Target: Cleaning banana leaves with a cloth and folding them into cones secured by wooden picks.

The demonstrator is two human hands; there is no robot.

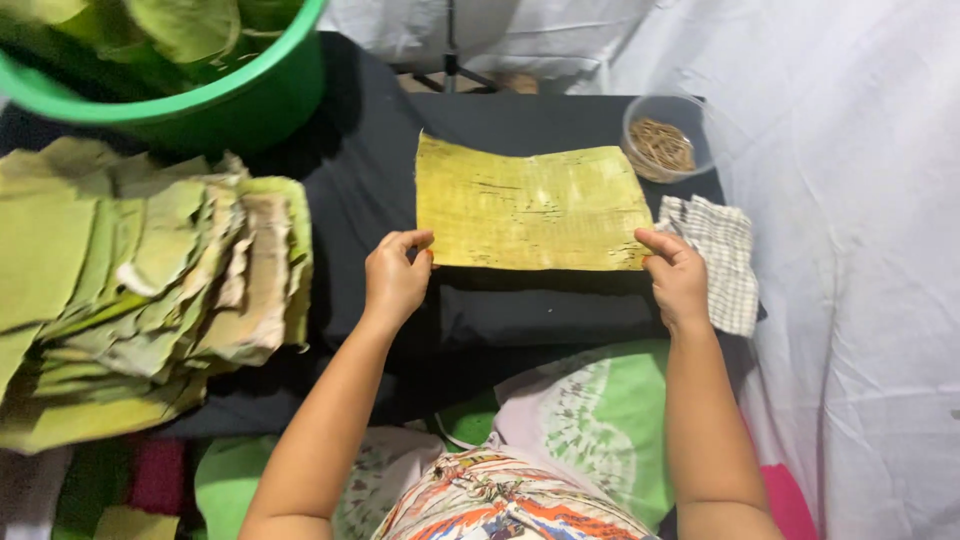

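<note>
Both hands, left (396, 278) and right (678, 278), pinch the near corners of one leaf (530, 208) laid flat, unfolded; cut stack (140, 290) waits, more in tub (200, 110).

A yellow-green leaf sheet (530, 207) lies flat on the black cloth (370, 170). The left hand (396, 275) pinches its near left corner, the right hand (677, 275) its near right corner. A checked rag (722, 260) lies at the cloth's right edge, below a clear bowl (668, 137), perhaps holding rubber bands. A leaf stack (140, 280) sits left, under a green tub (190, 95).
</note>
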